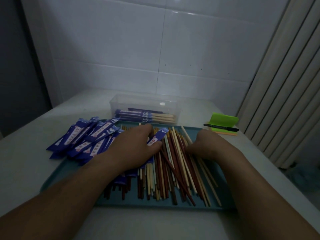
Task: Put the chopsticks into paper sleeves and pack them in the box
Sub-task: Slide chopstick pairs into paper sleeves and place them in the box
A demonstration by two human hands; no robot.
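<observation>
— Forearms reach in from the near edge. How far along is it?
— Early, I judge. At left, empty sleeves are heaped on the tray. Then the left hand pinches a single sleeve. Loose chopsticks fill the middle. The right hand curls onto them, and I cannot tell if it grips.
— And the box?
— Far side, holding only a few sleeved pairs

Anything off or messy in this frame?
Minor mess only. The pile of sleeves spills over the left rim of the tray onto the table. The loose chopsticks lie crossed and askew, not parallel. The sleeved pairs in the box lie neatly. No damage visible.
</observation>
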